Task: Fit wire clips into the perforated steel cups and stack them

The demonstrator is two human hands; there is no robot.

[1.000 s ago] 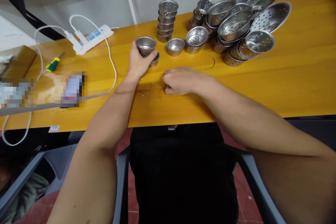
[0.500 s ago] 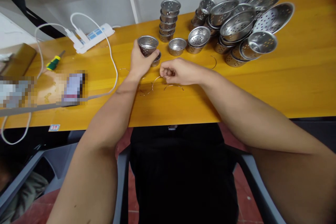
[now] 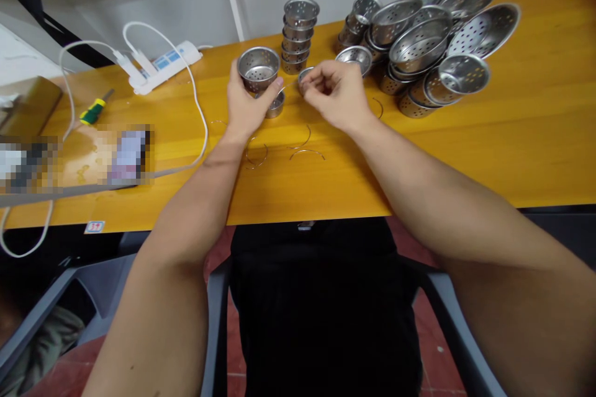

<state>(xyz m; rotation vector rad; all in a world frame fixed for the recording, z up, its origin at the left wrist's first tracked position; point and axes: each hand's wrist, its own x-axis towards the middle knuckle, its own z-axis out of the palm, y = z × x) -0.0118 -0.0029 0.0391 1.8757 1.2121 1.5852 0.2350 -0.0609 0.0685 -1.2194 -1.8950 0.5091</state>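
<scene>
My left hand is wrapped round a perforated metal cup, its mouth turned up and a little toward me. Below it, partly hidden by my thumb, a smaller metal cup stands on the table. My right hand is closed in a pinch on a thin wire, whose free end points left at the held cup's side. Behind my right fingers, another small metal cup is mostly covered. Several curved pieces of wire lie on the wooden table nearer to me.
A stack of perforated cups stands at the back, with many more cups and bowls piled at right. On the left are a power strip with white cables, a screwdriver and a blurred phone.
My right hand has risen from the loose wires toward the cup, now with a wire in its fingers. My left hand has raised and tilted its cup slightly.
</scene>
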